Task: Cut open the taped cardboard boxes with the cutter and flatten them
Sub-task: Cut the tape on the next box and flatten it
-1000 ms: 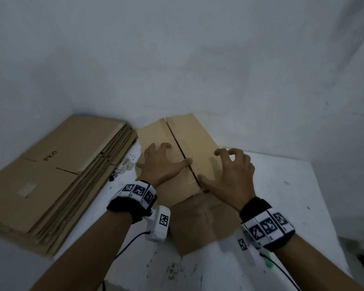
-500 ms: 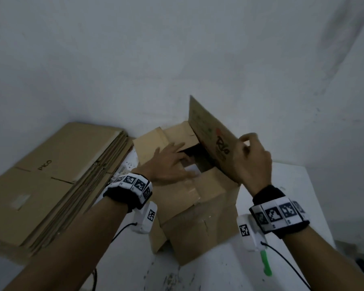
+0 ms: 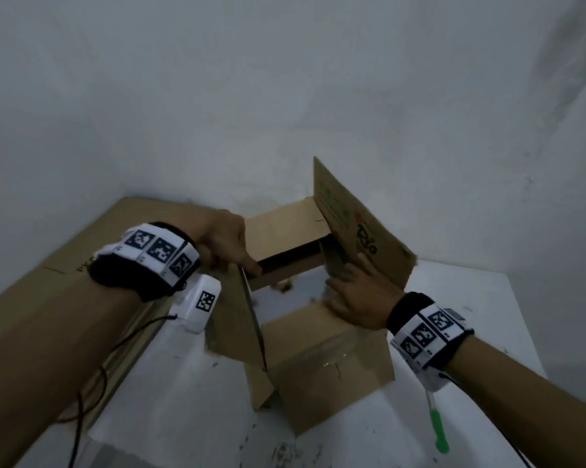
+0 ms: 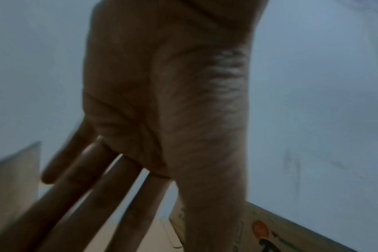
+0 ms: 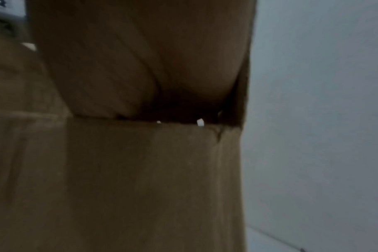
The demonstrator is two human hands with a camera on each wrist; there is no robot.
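Note:
A brown cardboard box (image 3: 318, 366) stands on the white table (image 3: 470, 315), its top open. My left hand (image 3: 227, 241) is at the upright left flap (image 3: 232, 325), thumb over its edge. The left wrist view shows that hand (image 4: 162, 102) with straight fingers (image 4: 86, 196). My right hand (image 3: 356, 295) reaches into the box, its straight fingers against the inner face of the raised, printed right flap (image 3: 352, 224). Blurred cardboard (image 5: 140, 170) fills the right wrist view. A green cutter (image 3: 438, 430) lies on the table below my right wrist.
A stack of flattened cardboard (image 3: 122, 217) lies on the left, against the box's left side. White walls close off the corner behind the box. A black cable (image 3: 82, 417) hangs from my left wrist.
Both hands pressed on the closed top flaps a second ago. The flaps have swung up and apart. My left hand went to the left flap and my right hand moved inside the box.

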